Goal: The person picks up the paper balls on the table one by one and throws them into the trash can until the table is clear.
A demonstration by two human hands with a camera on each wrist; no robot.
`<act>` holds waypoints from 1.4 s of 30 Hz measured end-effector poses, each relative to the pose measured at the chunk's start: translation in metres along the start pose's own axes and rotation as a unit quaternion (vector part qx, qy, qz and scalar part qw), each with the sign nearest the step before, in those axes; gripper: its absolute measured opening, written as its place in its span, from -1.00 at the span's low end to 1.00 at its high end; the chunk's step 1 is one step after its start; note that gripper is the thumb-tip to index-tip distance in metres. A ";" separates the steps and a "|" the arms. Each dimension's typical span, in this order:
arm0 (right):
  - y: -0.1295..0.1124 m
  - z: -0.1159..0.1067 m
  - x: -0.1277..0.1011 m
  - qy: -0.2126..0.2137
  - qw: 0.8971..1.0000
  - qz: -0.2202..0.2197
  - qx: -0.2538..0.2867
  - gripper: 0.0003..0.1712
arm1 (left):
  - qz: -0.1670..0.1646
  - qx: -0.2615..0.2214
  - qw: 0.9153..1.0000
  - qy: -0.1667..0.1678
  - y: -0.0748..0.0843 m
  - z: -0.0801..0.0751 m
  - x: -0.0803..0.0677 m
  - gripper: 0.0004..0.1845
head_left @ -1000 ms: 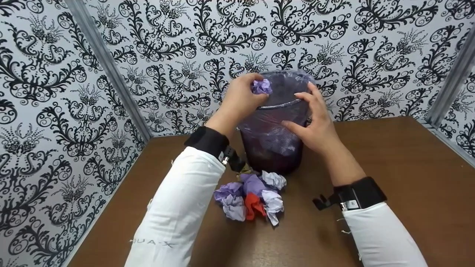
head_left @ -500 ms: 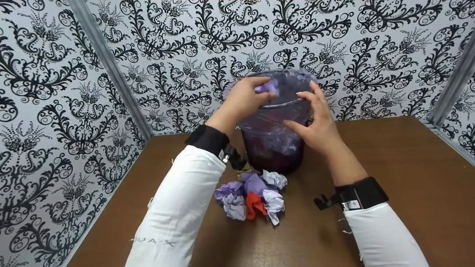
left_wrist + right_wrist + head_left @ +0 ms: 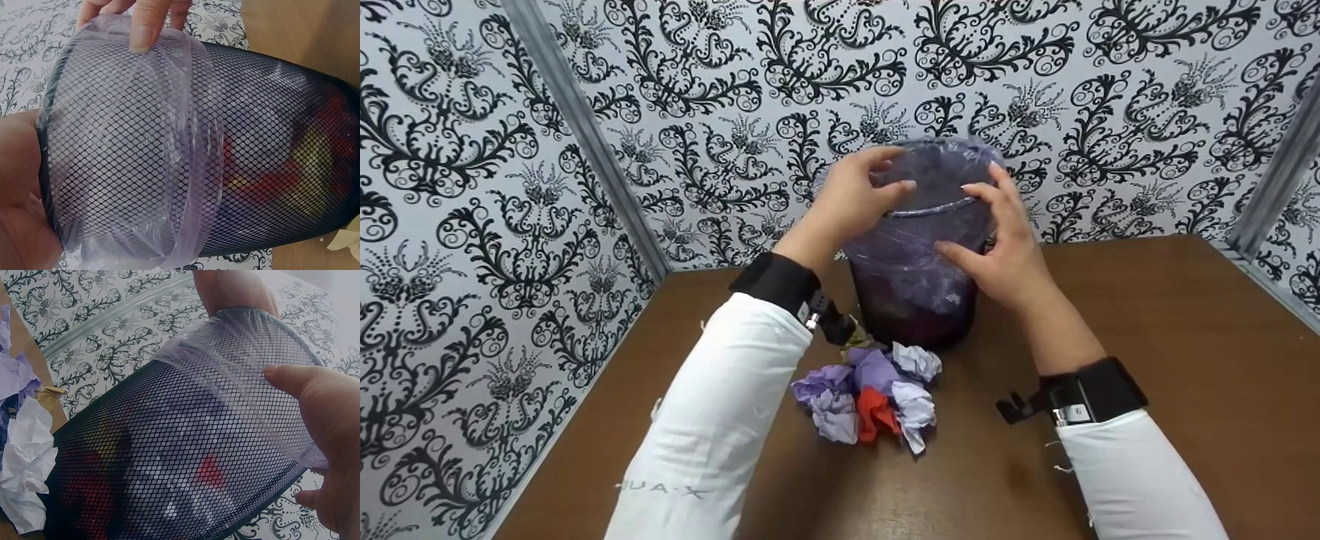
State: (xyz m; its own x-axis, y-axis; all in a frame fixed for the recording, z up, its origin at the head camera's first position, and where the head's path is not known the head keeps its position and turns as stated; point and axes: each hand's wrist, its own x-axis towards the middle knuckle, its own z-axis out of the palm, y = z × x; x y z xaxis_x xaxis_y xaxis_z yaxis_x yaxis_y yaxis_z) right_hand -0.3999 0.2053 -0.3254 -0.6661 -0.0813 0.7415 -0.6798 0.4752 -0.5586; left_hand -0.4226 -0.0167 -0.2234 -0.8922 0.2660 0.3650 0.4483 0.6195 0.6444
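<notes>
A dark mesh wastebasket [image 3: 911, 307] stands at the back of the table, lined with a thin translucent purple bag [image 3: 900, 244] folded over its rim. My left hand [image 3: 847, 196] is over the left side of the rim, thumb and fingers spread with nothing between them. On the opposite side my right hand [image 3: 1011, 251] holds the wastebasket, thumb against the lined mesh [image 3: 242, 399] and fingers by the rim. Red, yellow and whitish crumpled paper [image 3: 264, 135] shows through the lower mesh. In front lie more crumpled paper balls: purple [image 3: 874, 371], red [image 3: 876, 414], white [image 3: 916, 362] and lavender [image 3: 834, 416].
Yellowish crumpled paper [image 3: 855, 341] lies by the wastebasket's base, partly behind the left wrist camera. The brown table [image 3: 1147, 337] reaches back to a wall [image 3: 1110, 150] papered in black scrolls. Grey metal strips run up the corners.
My left hand has let go of a purple crumpled paper ball, which dropped into the wastebasket out of the head view. The right hand has stayed at the wastebasket's side.
</notes>
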 end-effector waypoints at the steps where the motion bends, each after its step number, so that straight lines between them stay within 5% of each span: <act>1: 0.000 0.000 0.000 0.000 1.000 -0.001 0.000 -0.18 | 0.001 -0.003 1.000 0.002 0.000 -0.002 -0.001 -0.39; 6: -0.001 0.001 0.001 -0.002 1.000 0.000 -0.001 -0.17 | 0.017 -0.063 0.998 0.009 -0.003 -0.015 -0.011 -0.40; 11: -0.004 0.001 0.002 -0.006 1.000 0.012 -0.002 -0.16 | 0.067 -0.087 0.993 0.043 -0.013 -0.034 -0.035 -0.52; 14: -0.006 -0.001 0.003 -0.010 1.000 0.022 -0.004 -0.16 | 0.094 -0.081 0.990 0.071 -0.029 -0.045 -0.051 -0.61; 18: -0.006 -0.002 0.004 -0.013 0.999 0.028 -0.009 -0.15 | 0.083 -0.045 0.993 0.072 -0.061 -0.054 -0.072 -0.72; 23: -0.004 -0.001 0.003 -0.013 1.000 0.026 -0.009 -0.16 | -0.003 0.012 1.000 -0.023 -0.109 -0.051 -0.098 -0.73; 28: -0.002 -0.001 0.002 -0.010 1.000 0.019 -0.001 -0.16 | -0.062 0.032 0.990 -0.126 -0.144 -0.031 -0.122 -0.69; 36: -0.002 -0.001 -0.001 -0.010 1.000 0.020 0.008 -0.14 | -0.092 0.054 0.961 -0.256 -0.158 0.000 -0.143 -0.35; 42: -0.004 -0.002 0.001 -0.012 1.000 0.024 0.000 -0.14 | -0.095 0.058 0.954 -0.279 -0.163 0.010 -0.148 -0.33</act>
State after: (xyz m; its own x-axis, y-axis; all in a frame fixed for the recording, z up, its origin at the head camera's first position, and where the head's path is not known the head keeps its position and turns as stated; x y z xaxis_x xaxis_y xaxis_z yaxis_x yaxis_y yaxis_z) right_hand -0.3968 0.2047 -0.3218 -0.7050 -0.0794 0.7047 -0.6468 0.4794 -0.5931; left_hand -0.3644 -0.1491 -0.3891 -0.8618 0.4718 -0.1866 0.2946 0.7648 0.5729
